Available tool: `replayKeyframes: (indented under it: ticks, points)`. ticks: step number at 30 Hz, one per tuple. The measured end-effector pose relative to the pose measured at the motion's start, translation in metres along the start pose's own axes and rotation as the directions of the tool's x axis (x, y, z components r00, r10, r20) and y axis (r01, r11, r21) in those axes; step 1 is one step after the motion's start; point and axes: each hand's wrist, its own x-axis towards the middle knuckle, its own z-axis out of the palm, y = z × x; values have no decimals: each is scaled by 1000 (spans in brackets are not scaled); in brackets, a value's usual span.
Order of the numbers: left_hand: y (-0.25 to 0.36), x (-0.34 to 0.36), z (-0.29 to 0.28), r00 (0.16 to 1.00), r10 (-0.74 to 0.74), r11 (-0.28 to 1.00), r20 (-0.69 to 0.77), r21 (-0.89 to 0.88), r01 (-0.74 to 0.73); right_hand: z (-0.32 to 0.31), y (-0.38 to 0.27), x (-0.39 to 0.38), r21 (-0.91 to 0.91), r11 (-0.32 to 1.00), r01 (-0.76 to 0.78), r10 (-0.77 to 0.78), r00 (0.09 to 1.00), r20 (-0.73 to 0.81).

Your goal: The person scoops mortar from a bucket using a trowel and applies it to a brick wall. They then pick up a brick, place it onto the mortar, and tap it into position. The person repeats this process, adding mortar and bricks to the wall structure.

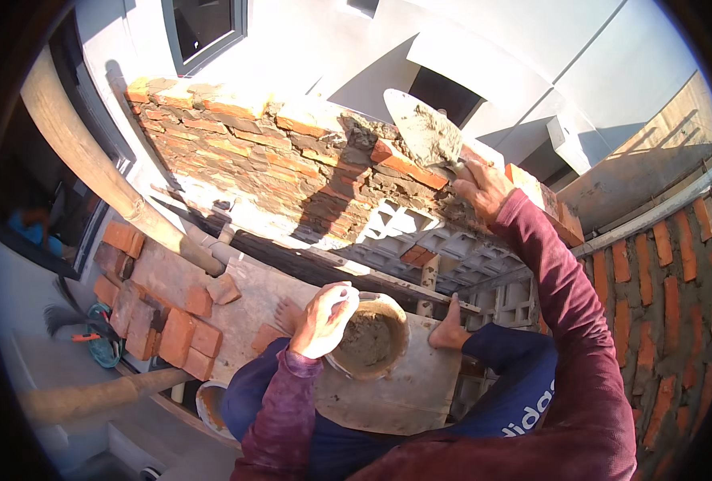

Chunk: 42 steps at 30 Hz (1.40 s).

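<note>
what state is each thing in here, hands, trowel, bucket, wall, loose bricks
left hand: closed on the bucket rim
right hand: closed on the trowel handle
trowel: raised, blade smeared with mortar
bucket: upright, partly full of mortar
brick wall: unfinished, top course uneven, wet mortar at the top
loose bricks: unlaid, piled on the platform, some broken
window: cannot tell if open

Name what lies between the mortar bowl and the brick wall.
In the head view, a wooden scaffold plank and pale lattice blocks lie between the mortar bowl and brick wall.

Bldg site: half-laid brick wall (292, 152), scaffold planks (404, 393)
</note>
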Motion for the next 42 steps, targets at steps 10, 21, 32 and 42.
replayKeyframes:
  ticks: [10,21,32,42]
  points:
    - [16,-17,-19,989,-122,978,80,178,107,110,-23,99,475,-723,-501,489,114,865]
    - [2,-27,-44,985,-165,958,-47,230,172,128,6,75,529,-545,-651,415,339,845]
    - [-13,-17,-32,966,-254,954,45,180,242,133,49,61,811,273,-517,278,850,448]
    - [-177,-64,1,648,-713,516,-267,427,743,-27,-119,-11,455,-226,-861,390,348,853]
